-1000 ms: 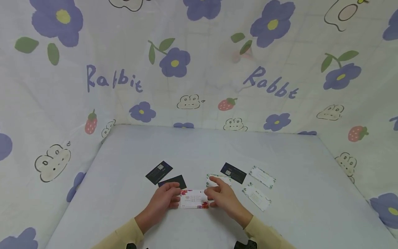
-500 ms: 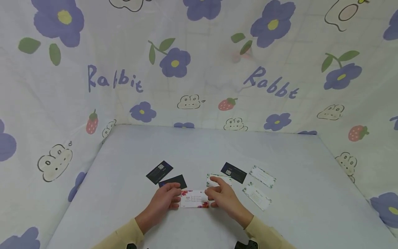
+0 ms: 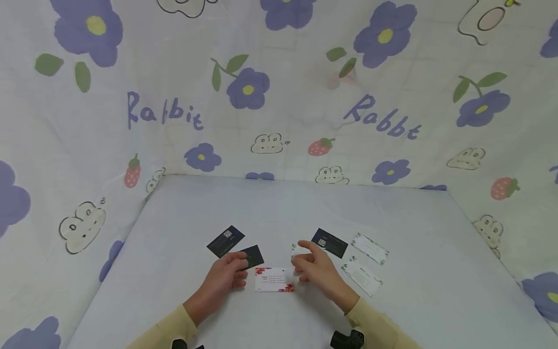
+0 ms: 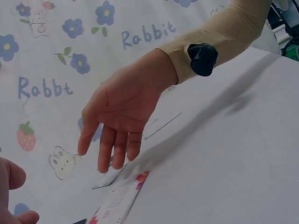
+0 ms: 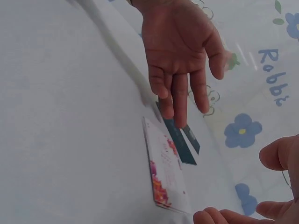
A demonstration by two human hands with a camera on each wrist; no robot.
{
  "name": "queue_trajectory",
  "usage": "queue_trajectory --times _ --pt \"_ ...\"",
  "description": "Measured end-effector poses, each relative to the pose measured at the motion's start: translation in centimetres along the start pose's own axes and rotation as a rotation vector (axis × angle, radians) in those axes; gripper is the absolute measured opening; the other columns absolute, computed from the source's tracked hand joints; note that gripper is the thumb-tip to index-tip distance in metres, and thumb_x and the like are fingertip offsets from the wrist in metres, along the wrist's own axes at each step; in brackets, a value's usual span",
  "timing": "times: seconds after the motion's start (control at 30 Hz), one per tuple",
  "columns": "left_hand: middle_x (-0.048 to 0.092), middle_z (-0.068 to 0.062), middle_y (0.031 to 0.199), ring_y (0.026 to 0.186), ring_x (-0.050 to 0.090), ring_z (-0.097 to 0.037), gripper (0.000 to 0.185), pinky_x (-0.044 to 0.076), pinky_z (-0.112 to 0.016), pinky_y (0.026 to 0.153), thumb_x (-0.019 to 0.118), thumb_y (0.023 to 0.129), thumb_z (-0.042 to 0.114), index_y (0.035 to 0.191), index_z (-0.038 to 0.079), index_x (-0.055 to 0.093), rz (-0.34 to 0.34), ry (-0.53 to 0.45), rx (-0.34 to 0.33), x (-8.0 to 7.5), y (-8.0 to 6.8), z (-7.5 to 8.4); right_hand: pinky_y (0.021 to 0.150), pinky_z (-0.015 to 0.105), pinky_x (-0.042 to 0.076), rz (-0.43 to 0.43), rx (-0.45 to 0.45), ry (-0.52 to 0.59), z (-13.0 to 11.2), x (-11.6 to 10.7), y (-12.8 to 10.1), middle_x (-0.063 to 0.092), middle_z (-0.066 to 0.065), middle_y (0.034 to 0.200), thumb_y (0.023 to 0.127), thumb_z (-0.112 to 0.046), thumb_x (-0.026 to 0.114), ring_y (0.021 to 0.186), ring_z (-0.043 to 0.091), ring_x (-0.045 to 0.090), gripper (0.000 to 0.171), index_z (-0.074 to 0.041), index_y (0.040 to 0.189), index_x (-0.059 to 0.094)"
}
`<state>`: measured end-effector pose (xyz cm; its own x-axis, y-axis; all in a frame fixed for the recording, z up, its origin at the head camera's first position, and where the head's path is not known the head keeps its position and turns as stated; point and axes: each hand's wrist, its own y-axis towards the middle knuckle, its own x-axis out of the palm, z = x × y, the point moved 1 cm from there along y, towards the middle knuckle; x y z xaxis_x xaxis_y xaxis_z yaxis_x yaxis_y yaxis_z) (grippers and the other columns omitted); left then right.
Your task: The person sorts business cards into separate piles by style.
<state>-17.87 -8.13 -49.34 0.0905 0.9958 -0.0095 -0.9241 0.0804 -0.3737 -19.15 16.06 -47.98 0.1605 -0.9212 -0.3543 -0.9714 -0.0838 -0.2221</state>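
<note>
A small stack of white business cards with red floral corners (image 3: 273,279) lies flat on the table between both hands. My left hand (image 3: 219,278) hovers just left of it with fingers loosely extended, overlapping the lower dark card (image 3: 254,256) in the head view. On the other side, my right hand (image 3: 321,272) has its index finger stretched out and grips nothing. It partly hides a green-leaf card (image 3: 297,250). In the right wrist view the floral stack (image 5: 164,170) shows layered edges, and the left hand (image 5: 180,56) hangs with fingers straight.
Another dark card (image 3: 225,241) lies at the left, overlapped by the lower one. Right of centre are a dark card (image 3: 330,242) with a square code and two white green-leaf cards (image 3: 369,248). A printed cloth (image 3: 279,97) walls the white table (image 3: 209,203).
The left hand has drawn away leftward from the floral stack's edge. The right hand has shifted slightly away from its right edge, and the stack stays in place.
</note>
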Motion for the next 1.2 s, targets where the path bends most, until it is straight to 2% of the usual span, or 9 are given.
queue_trajectory --times 0.2,0.3,0.37,0.47,0.57,0.67,0.77,0.93,1.2 --pt "0.056 -0.019 0.131 0.104 0.060 -0.024 0.046 0.056 -0.028 0.081 0.050 0.103 0.019 0.144 -0.001 0.047 0.052 -0.029 0.027 -2.4 0.4 0.6 0.076 0.035 0.062 0.000 -0.020 -0.005 -0.7 -0.1 0.9 0.072 0.016 0.118 0.098 -0.021 0.063 0.096 0.027 0.070 0.052 -0.007 0.147 0.049" --pt "0.057 -0.017 0.128 0.104 0.060 -0.021 0.048 0.055 -0.026 0.081 0.051 0.103 0.020 0.145 -0.001 0.044 0.078 -0.059 0.017 -4.0 0.8 1.0 0.075 0.035 0.062 -0.007 -0.026 -0.012 -1.2 0.2 1.7 0.072 0.016 0.118 0.099 -0.021 0.062 0.094 0.026 0.070 0.051 -0.007 0.146 0.050" --pt "0.055 -0.018 0.132 0.106 0.059 -0.020 0.050 0.055 -0.026 0.084 0.050 0.103 0.020 0.148 -0.001 0.041 0.092 -0.091 0.001 -5.1 1.0 1.2 0.074 0.034 0.061 -0.015 -0.029 -0.016 -1.6 0.5 2.6 0.072 0.016 0.118 0.099 -0.023 0.063 0.092 0.026 0.070 0.050 -0.006 0.145 0.051" --pt "0.047 -0.023 0.146 0.116 0.056 -0.024 0.055 0.053 -0.032 0.097 0.046 0.105 0.022 0.153 -0.001 0.032 0.099 -0.154 -0.026 -6.6 1.3 1.3 0.072 0.030 0.059 -0.043 -0.031 -0.022 -2.2 1.2 4.3 0.071 0.017 0.119 0.099 -0.024 0.063 0.092 0.028 0.070 0.051 -0.006 0.145 0.051" --pt "0.034 -0.028 0.158 0.130 0.048 -0.033 0.060 0.044 -0.043 0.114 0.042 0.108 0.024 0.158 -0.001 0.023 0.096 -0.234 -0.047 -7.4 1.5 1.2 0.070 0.028 0.057 -0.068 -0.009 -0.023 -2.8 2.1 6.3 0.070 0.018 0.122 0.099 -0.026 0.063 0.093 0.028 0.069 0.053 -0.006 0.146 0.050" --pt "0.023 -0.033 0.162 0.143 0.038 -0.042 0.065 0.031 -0.050 0.123 0.040 0.108 0.024 0.161 -0.002 0.012 0.085 -0.331 -0.052 -7.8 1.6 1.0 0.072 0.028 0.058 -0.087 0.026 -0.021 -3.2 3.1 8.1 0.069 0.019 0.123 0.100 -0.027 0.063 0.093 0.027 0.070 0.053 -0.006 0.147 0.049" --pt "0.017 -0.035 0.163 0.150 0.030 -0.046 0.069 0.026 -0.050 0.125 0.039 0.108 0.024 0.162 -0.002 0.004 0.086 -0.388 -0.050 -7.9 1.5 0.7 0.077 0.030 0.060 -0.103 0.047 -0.017 -3.7 4.1 9.4 0.069 0.018 0.125 0.099 -0.029 0.064 0.095 0.026 0.071 0.054 -0.007 0.147 0.050" --pt "0.017 -0.037 0.163 0.151 0.029 -0.047 0.071 0.027 -0.050 0.125 0.039 0.108 0.024 0.162 -0.002 0.002 0.103 -0.421 -0.047 -7.9 1.4 0.3 0.086 0.035 0.061 -0.137 0.038 0.001 -4.8 5.6 10.9 0.067 0.018 0.128 0.098 -0.032 0.065 0.103 0.029 0.071 0.058 -0.005 0.147 0.049" --pt "0.015 -0.037 0.163 0.151 0.029 -0.047 0.071 0.026 -0.049 0.125 0.040 0.108 0.024 0.162 -0.001 0.002 0.114 -0.487 -0.049 -7.6 1.9 0.2 0.085 0.033 0.061 -0.180 0.022 0.024 -6.0 8.0 12.8 0.064 0.017 0.136 0.095 -0.035 0.070 0.109 0.028 0.068 0.062 -0.008 0.147 0.050"
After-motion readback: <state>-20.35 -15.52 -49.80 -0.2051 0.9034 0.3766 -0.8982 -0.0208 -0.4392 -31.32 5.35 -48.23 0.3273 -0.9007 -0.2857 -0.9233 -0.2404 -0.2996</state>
